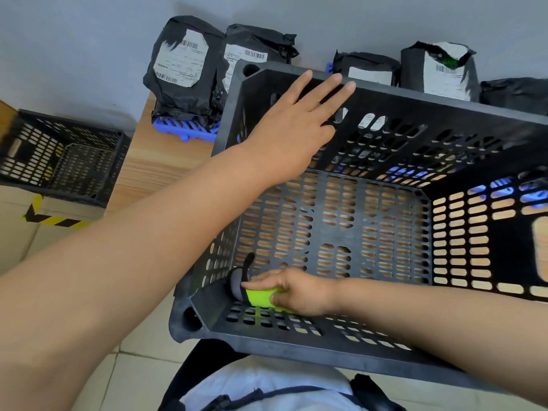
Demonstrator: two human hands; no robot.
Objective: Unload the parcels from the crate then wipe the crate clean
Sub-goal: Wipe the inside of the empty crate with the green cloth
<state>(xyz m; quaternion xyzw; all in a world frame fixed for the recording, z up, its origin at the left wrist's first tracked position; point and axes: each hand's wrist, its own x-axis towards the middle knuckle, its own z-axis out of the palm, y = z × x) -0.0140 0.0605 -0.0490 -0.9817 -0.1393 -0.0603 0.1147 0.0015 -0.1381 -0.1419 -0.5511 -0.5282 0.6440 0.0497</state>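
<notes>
A black perforated plastic crate (444, 102) stands on the wooden table, tilted toward me, with no parcels inside. My left hand (292, 129) lies flat with fingers spread over the crate's far left rim. Inside the crate's near left corner, my right hand (292, 289) grips a green and grey cleaning cloth (258, 296) pressed against the near wall. Several black parcels with white labels (184, 69) stand along the wall behind the crate, among them one at the right (439, 69).
A blue plastic rack (184, 129) sits under the left parcels. A second black crate (59, 155) rests on a cardboard box (38, 226) with yellow-black tape at the left. Bare wooden table (160, 170) shows between them. Tiled floor lies below.
</notes>
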